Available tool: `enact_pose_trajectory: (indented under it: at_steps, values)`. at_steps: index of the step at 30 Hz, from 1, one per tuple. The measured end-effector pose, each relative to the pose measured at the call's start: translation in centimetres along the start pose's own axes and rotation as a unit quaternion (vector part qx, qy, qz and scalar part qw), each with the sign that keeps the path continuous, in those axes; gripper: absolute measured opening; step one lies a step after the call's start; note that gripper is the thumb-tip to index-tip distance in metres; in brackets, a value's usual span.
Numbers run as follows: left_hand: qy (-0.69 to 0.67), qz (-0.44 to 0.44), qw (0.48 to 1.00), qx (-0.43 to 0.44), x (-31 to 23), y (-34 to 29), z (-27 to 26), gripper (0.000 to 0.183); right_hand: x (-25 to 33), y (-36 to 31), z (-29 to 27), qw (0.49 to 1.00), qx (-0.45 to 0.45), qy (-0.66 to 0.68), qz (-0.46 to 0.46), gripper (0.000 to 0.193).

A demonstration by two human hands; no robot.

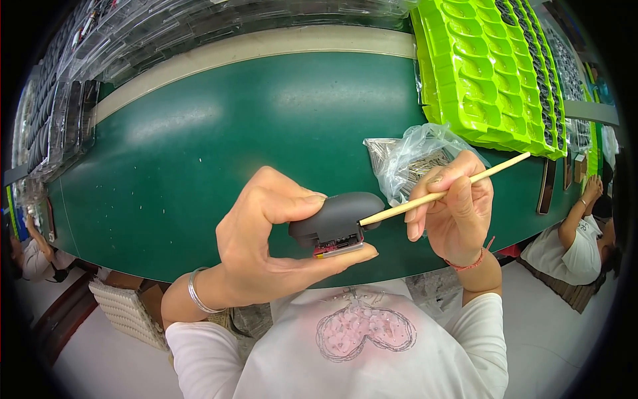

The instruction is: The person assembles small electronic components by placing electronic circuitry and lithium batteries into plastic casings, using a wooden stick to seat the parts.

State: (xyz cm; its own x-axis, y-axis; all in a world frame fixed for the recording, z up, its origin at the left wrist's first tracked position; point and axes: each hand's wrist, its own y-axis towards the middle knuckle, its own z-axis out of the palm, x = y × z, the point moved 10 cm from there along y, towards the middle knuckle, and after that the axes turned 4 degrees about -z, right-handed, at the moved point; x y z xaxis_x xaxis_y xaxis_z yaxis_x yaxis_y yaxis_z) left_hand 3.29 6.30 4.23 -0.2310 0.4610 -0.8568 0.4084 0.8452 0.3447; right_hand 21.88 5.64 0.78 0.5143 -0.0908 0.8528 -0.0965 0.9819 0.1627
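Observation:
My left hand (246, 233) grips a dark grey rounded plastic casing (340, 211) between thumb and fingers, above the near part of the table. The casing's near side is open, and a small red circuit board (327, 251) with a port-like part shows there. A pale wooden stick (389, 213), like a chopstick, is pinched in my right hand (462, 216). Its lower tip meets the casing at the right corner of the opening. Just beyond my right hand lies a clear plastic bag (432, 141) of small metal pieces.
The table (199, 166) has a dark green top. Bright green moulded trays (442, 86) are stacked at the far right, some cups holding dark parts. Clear trays (166, 33) line the far and left edges. A phone-like slab (547, 186) lies at right. Other people sit at both sides.

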Motion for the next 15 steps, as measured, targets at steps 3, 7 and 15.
enact_pose_trajectory:
  at_steps: [3, 7, 15]
  values:
    - [0.005, 0.002, 1.000, 0.000, -0.08, 0.02, -0.03, 0.072, -0.07, -0.01, 0.10, 1.000, -0.001, -0.006, 0.002, 0.023]
    - [0.002, 0.010, 1.000, 0.000, -0.26, 0.02, 0.27, 0.072, 0.03, -0.15, 0.13, 1.000, -0.003, -0.018, -0.016, 0.022]
    - [0.010, 0.004, 1.000, 0.005, -0.15, -0.37, 0.44, 0.073, -0.83, -0.35, 0.15, 0.999, -0.029, 0.007, 0.011, 0.021]
